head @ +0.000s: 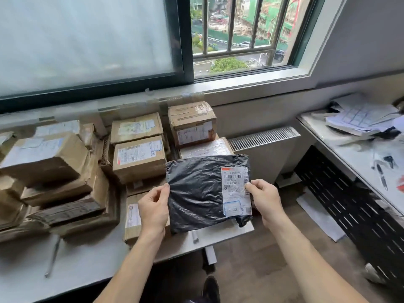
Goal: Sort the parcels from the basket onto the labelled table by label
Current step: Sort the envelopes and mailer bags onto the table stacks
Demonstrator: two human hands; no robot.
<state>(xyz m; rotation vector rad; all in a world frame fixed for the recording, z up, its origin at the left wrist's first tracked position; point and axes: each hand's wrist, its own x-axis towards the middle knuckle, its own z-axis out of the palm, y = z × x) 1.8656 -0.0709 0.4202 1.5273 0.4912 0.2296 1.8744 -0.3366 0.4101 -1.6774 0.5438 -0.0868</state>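
Now 2 hands, left hand (153, 206), right hand (263, 199), gripping 1 black parcel (196, 193)

Both hands, left (154, 209) and right (263, 200), pinch a black plastic parcel (196, 193) by its side edges above the desk (87, 265); its white label (236, 191), print perhaps too blurred to read, lies under the right thumb, cardboard boxes (138, 158) stacked beyond the left hand.
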